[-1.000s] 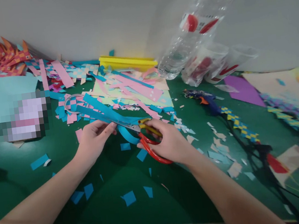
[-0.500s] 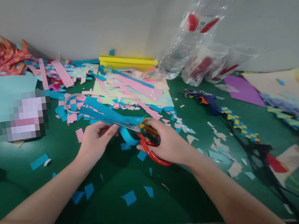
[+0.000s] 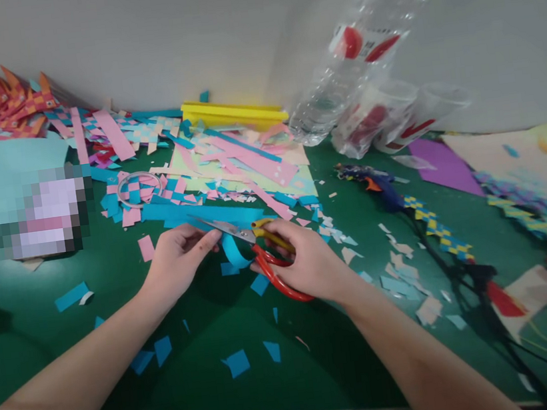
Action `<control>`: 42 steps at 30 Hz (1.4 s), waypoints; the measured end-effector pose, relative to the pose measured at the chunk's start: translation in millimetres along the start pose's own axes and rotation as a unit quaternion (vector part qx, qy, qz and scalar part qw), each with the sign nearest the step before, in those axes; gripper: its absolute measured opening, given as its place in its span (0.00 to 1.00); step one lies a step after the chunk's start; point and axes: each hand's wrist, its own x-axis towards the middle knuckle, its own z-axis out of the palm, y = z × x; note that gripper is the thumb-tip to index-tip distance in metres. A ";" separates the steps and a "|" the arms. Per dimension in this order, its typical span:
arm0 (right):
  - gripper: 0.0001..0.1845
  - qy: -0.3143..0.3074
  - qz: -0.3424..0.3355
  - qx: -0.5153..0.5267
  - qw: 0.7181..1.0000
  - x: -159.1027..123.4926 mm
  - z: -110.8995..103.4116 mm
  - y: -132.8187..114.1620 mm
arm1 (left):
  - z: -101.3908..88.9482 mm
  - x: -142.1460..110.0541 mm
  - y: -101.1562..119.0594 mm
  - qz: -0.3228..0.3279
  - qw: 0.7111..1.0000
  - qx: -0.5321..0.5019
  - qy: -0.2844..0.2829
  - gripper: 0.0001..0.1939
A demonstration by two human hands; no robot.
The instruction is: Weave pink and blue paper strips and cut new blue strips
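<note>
My right hand is closed around the handles of scissors, one loop red and the other yellowish. The scissors' blades point left, slightly parted, toward my left hand. That hand pinches a blue paper strip, whose narrow curled part hangs below the blades. A wider blue strip lies behind the blades, on the green table. Several small blue scraps are scattered below my hands. The left fingertips partly hide the held paper.
Pink and blue cuttings pile up behind my hands, near a tape ring and a yellow bar. A plastic bottle leans by the wall. Light blue paper and a blurred-out rectangular object lie left.
The wider blue strip has separated along the blades and dropped flat onto the table behind them. The curled narrow piece stays at my left fingers. Both hands have hardly moved.
</note>
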 end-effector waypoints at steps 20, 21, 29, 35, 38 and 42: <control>0.34 0.155 0.021 -0.236 0.959 11.7 -12.4 15.9 | -8.2 2.1 5.7 0.018 0.995 -0.049 0.089 0.13; 0.32 0.161 0.030 -0.243 0.956 13.0 -12.9 18.9 | -8.8 2.5 5.0 0.024 0.993 -0.064 0.096 0.13; 0.31 0.191 0.035 -0.222 0.955 15.1 -14.5 22.3 | -9.1 6.1 3.4 0.021 0.988 -0.108 0.113 0.09; 0.29 0.197 -0.055 -0.181 0.962 9.7 -12.8 17.9 | -12.3 12.0 -7.4 0.050 0.974 -0.106 0.194 0.14; 0.29 0.155 -0.089 -0.142 0.974 5.7 -12.5 14.8 | -18.3 11.5 -9.9 0.089 0.955 -0.064 0.277 0.26; 0.31 0.131 -0.122 -0.138 0.974 3.3 -9.6 9.8 | -21.9 5.8 -1.7 0.175 0.946 0.060 0.267 0.30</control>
